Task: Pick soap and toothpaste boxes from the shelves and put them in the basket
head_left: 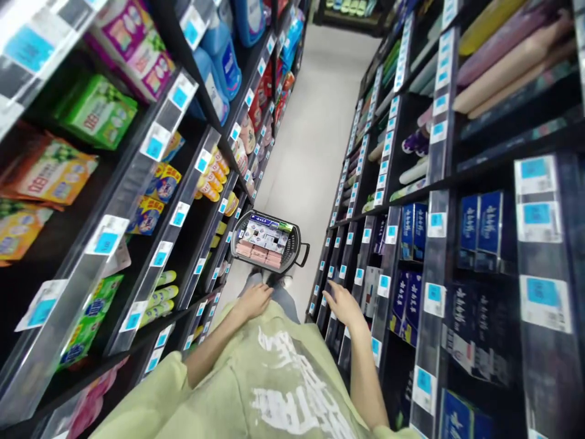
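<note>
One basket [295,245] on the aisle floor, with at least three pink packs [259,252] inside. To the basket's left, one shelf [130,189]; to its right, another shelf [543,249]. Nearer than the basket, one left hand [256,300] over the shirt [219,378], fingers close together; cannot tell whether gripping cloth. One right hand [343,303], right of the basket, open with fingers spread.

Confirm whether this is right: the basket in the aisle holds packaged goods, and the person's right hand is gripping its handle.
Wrong on the grip: the head view shows the right hand open and apart from the handle, beside the right-hand shelves. The basket in the aisle does hold packaged goods.
</note>
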The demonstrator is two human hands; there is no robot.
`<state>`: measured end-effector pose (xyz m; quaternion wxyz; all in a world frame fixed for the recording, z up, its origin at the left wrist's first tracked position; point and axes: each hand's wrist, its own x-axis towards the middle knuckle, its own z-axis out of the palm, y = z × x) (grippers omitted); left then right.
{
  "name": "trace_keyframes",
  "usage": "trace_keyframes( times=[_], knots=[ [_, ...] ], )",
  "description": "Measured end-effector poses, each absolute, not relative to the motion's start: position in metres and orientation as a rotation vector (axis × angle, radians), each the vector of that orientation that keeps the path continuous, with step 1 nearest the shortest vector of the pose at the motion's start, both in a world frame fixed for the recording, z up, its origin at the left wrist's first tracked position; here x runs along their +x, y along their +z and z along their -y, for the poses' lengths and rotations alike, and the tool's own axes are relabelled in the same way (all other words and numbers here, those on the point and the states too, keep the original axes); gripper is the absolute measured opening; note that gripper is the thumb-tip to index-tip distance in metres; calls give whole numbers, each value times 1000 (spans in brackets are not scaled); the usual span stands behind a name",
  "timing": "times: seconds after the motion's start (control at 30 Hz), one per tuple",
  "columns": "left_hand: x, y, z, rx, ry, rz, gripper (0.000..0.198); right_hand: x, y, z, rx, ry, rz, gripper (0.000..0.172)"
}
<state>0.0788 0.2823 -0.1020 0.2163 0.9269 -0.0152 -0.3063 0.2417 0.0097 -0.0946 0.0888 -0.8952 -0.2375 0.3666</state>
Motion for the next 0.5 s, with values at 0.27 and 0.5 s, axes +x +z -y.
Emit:
trace_keyframes(
  times=[0.27, 0.5],
  knots=[
    [59, -113, -342, 2529, -786, -56, 29, 216, -104, -72, -2596, 970, 618, 51],
    [55, -120, -414, 2542, -771, -98, 31, 130, -122, -155, -2391, 1196, 693, 45]
  ],
)
